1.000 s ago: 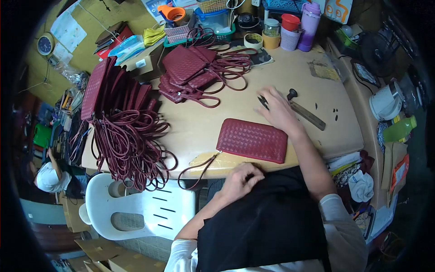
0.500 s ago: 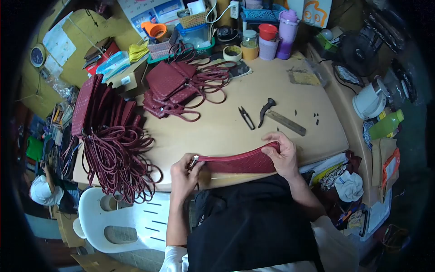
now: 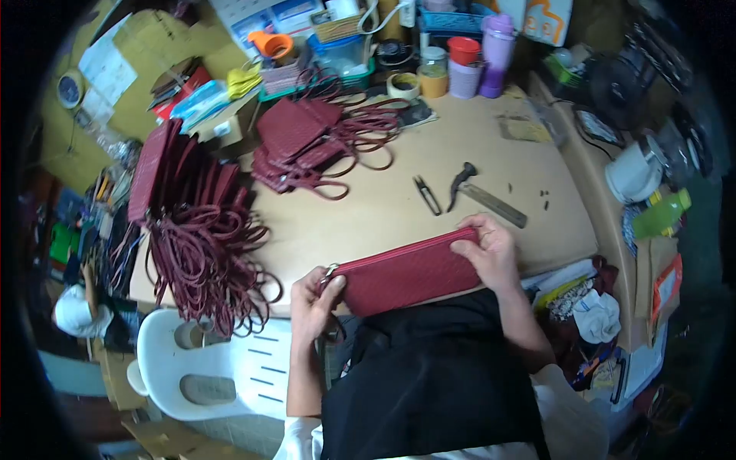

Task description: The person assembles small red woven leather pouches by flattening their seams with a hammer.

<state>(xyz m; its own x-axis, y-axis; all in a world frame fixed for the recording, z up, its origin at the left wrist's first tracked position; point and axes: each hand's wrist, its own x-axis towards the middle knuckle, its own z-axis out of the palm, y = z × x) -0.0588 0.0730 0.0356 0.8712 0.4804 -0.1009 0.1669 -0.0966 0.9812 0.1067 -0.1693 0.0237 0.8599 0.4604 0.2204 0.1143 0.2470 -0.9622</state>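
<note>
Between my two hands is a dark red zippered pouch (image 3: 410, 274) with a woven pattern, held over the table's front edge. My left hand (image 3: 315, 300) grips its left end by the metal ring, thumb on the front face. My right hand (image 3: 491, 253) pinches the upper right corner, thumb in front and fingers behind. The zipper along the top looks closed. A dark strap hangs below my left hand. Beyond the pouch, thread snips (image 3: 427, 195) and a hammer (image 3: 491, 202) with a wooden handle lie on the table.
A tall stack of red pouches (image 3: 188, 207) with looped straps stands at the table's left, a smaller pile (image 3: 299, 138) behind. Cups, a purple bottle (image 3: 497, 57) and baskets line the back. A white plastic chair (image 3: 230, 368) is at the front left. Another person (image 3: 77, 310) sits far left.
The pouch has turned so its flat front face shows more, and its bowed top edge is now straight. Its right end is slightly higher. The whole view has shifted a little.
</note>
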